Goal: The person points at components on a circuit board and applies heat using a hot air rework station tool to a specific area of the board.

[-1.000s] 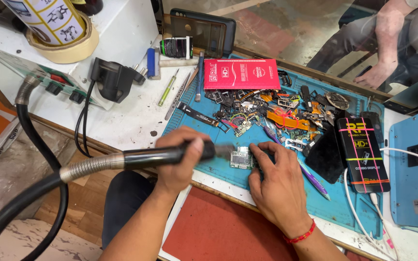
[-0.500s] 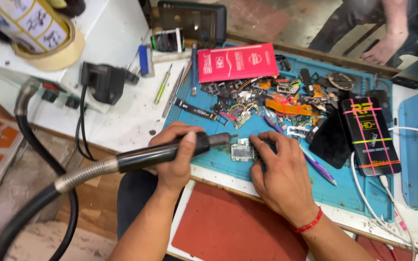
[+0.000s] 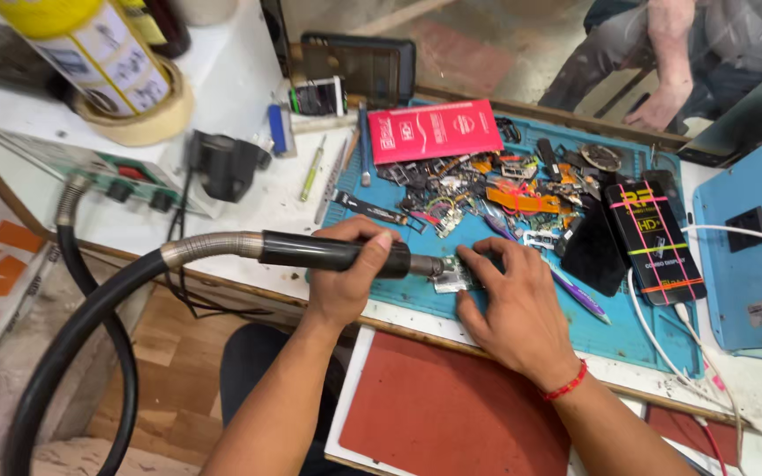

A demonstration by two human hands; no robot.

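Head view, left to right. Thick black hose (image 3: 63, 353) loops up from the floor side into a metal-ribbed neck, then into the black hot-air handpiece (image 3: 337, 254). Left hand (image 3: 346, 278) wraps it, fingers curled shut around the barrel, thumb on top, index tip near the front end. The metal nozzle sticks out just past those fingertips and points at a small circuit board (image 3: 453, 278) lying on the blue work mat (image 3: 637, 339). The board sits directly ahead of the left fingertips and right under the right hand's fingertips.

Right hand (image 3: 518, 304) lies palm down on the mat, fingers together and bent, tips pressing the board's far and right edges; thumb reaches along the near side. Whether the thumb touches the board, cannot tell. A red thread bracelet (image 3: 566, 382) is on that wrist.

Beyond the right fingers: a heap of small phone parts and flex cables (image 3: 496, 189), and a red flat packet (image 3: 434, 130) behind it. Right of the fingers a purple pen (image 3: 575, 291), then a black phone-screen box with coloured stripes (image 3: 654, 242), then a light-blue machine (image 3: 751, 256) with a white cable. Near side of the wrist, a red-brown pad (image 3: 451, 414).
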